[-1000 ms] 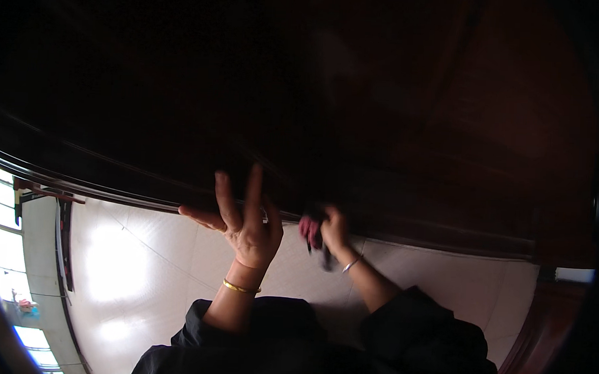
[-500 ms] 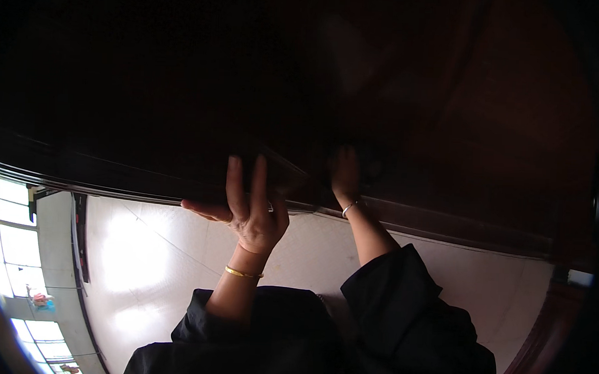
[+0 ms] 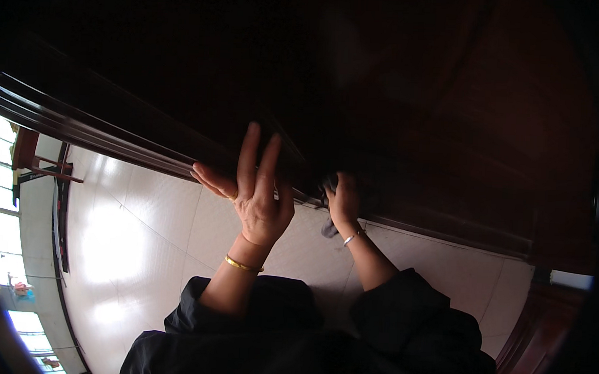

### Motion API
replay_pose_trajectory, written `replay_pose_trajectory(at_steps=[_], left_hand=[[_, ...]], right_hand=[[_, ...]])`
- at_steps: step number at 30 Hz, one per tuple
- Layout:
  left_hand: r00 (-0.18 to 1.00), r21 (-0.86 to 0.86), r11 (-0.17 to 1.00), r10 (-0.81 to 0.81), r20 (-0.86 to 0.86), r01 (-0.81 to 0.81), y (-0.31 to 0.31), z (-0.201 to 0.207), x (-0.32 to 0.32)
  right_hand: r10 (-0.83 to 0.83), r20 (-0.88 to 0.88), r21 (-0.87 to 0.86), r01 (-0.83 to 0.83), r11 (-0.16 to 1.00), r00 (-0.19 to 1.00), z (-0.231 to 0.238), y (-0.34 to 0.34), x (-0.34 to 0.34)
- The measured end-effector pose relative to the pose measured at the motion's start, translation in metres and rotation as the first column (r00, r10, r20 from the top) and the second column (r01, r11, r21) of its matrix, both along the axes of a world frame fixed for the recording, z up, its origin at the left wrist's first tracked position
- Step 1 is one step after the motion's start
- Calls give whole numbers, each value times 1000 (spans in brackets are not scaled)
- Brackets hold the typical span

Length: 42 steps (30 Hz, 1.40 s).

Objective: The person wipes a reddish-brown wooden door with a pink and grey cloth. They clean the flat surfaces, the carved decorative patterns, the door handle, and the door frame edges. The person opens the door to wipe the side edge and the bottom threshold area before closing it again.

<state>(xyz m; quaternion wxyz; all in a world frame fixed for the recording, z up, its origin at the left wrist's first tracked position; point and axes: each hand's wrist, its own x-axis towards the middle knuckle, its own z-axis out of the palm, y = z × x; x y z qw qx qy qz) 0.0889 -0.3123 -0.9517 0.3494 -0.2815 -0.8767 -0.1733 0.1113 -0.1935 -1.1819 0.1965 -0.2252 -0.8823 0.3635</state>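
Observation:
A large dark brown wooden panel with a grooved edge fills the upper part of the view. My left hand, with a gold bangle at the wrist, lies against it near that edge, fingers spread and holding nothing. To its right, my right hand, with a silver bracelet, is closed round a dark, cloth-like thing. A grey end of this cloth hangs out beside the hand, over the floor. Shadow hides the fingertips and the rest of what it grips.
Pale tiled floor stretches below the panel, with bright glare at the left. A wooden stool-like piece and windows are at the far left. Another dark red wooden piece stands at the lower right.
The panel's left part appears higher and more slanted, showing more floor. My right hand has come down toward the panel's lower edge, and the grey cloth end now shows.

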Motion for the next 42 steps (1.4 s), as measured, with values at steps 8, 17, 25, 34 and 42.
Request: replay_pose_trajectory(at_steps=[8, 17, 25, 34, 42], left_hand=[[1000, -85, 996, 6, 4, -5, -7, 4, 0], [998, -69, 997, -24, -59, 20, -12, -3, -6], [1000, -41, 999, 4, -1, -4, -7, -6, -3], [999, -42, 998, 39, -16, -39, 1, -4, 0], [995, -47, 998, 39, -95, -44, 6, -7, -7]], right_hand=[[-57, -73, 329, 78, 941, 996, -34, -31, -21], [95, 5, 408, -88, 908, 996, -36, -33, -21], [-223, -225, -666, 17, 746, 949, 7, -84, 18], [-291, 99, -843, 236, 483, 952, -49, -98, 11], [-269, 10, -567, 227, 792, 963, 27, -113, 23]])
